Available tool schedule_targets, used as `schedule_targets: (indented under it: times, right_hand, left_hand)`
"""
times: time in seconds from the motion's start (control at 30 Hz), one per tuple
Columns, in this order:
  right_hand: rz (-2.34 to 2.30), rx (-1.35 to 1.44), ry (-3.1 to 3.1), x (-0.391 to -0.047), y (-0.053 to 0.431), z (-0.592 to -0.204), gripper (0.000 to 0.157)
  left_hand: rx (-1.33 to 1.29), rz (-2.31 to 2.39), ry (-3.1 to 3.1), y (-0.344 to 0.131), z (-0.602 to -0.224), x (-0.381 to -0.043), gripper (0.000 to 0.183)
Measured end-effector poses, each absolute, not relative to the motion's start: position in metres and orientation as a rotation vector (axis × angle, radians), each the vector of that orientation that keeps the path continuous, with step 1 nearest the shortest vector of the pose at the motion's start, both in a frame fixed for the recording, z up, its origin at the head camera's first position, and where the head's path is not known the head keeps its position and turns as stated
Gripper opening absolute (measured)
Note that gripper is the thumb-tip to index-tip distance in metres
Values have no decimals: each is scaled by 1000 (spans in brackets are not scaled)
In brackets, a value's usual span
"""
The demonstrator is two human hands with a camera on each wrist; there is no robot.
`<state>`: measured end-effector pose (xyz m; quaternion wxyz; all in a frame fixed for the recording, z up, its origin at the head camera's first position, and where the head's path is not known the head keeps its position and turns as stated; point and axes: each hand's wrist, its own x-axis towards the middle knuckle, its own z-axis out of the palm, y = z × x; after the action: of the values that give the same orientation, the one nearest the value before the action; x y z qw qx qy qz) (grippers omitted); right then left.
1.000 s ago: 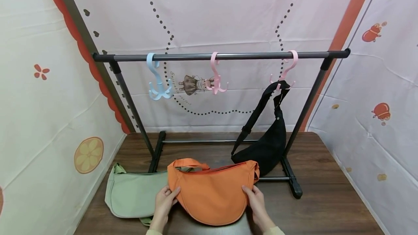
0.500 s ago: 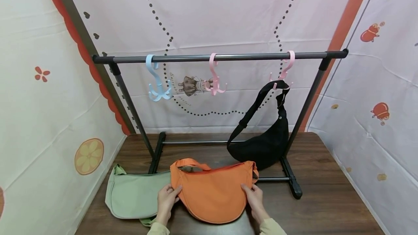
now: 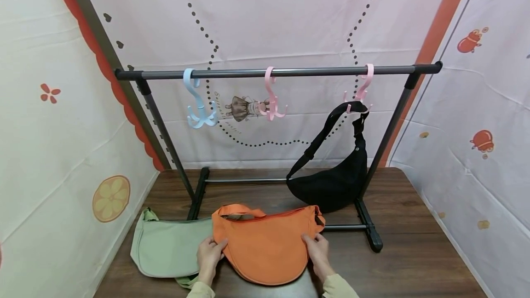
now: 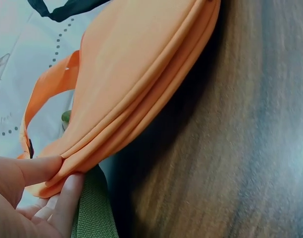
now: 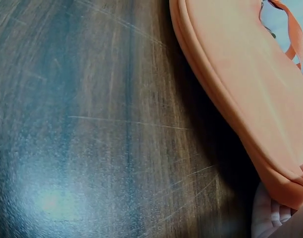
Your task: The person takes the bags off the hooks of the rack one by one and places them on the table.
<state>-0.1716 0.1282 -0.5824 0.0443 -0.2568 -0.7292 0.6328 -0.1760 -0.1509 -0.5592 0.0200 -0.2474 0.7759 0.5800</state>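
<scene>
An orange shoulder bag [image 3: 265, 247] with a red zipper line and a short strap is held upright between both hands, its curved bottom edge close over the table. My left hand [image 3: 209, 256] pinches its left side; in the left wrist view the thumb lies on the front seam and the fingers [image 4: 67, 198] are behind. My right hand [image 3: 318, 255] pinches the right side, and in the right wrist view its fingers [image 5: 263, 210] curl under the bag's corner. A pale green bag [image 3: 171, 247] lies on the table at left, partly hidden by the orange bag and left hand.
A dark metal rack stands behind, with a top bar [image 3: 232, 74]. From it hang a blue hook [image 3: 200, 105], a pink hook [image 3: 271, 98] and another pink hook [image 3: 364, 86] carrying a black bag [image 3: 335, 185]. Printed cloth surrounds the wooden table [image 3: 418, 252].
The black bag has swung and turned a little on its hook. The orange bag, still held in both hands, has shifted slightly left over the last half second.
</scene>
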Motion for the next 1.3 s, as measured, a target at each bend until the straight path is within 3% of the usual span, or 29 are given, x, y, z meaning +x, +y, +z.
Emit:
schedule_targets:
  times: [0.33, 0.53, 0.77, 0.93, 1.13, 1.3]
  right_hand:
    - [1908, -799, -2307, -173, 131, -583, 20]
    - [2101, -795, -2290, -168, 139, -574, 25]
    - [2169, -842, -2433, -159, 161, -556, 52]
    - [2100, -838, -2528, -151, 178, -548, 57]
    - [2088, -804, -2580, -140, 188, -544, 58]
    - [2130, -771, -2555, -136, 193, -545, 53]
  left_hand:
    - [-779, 1821, 2397, -151, -561, -176, 21]
    - [-757, 1786, 2403, -153, -557, -175, 34]
    - [-722, 1712, 2472, -163, -544, -171, 43]
    - [-635, 1495, 2692, -166, -526, -169, 46]
    - [-371, 1418, 3006, -155, -500, -178, 37]
    - [159, 1409, 3335, -125, -459, -199, 32]
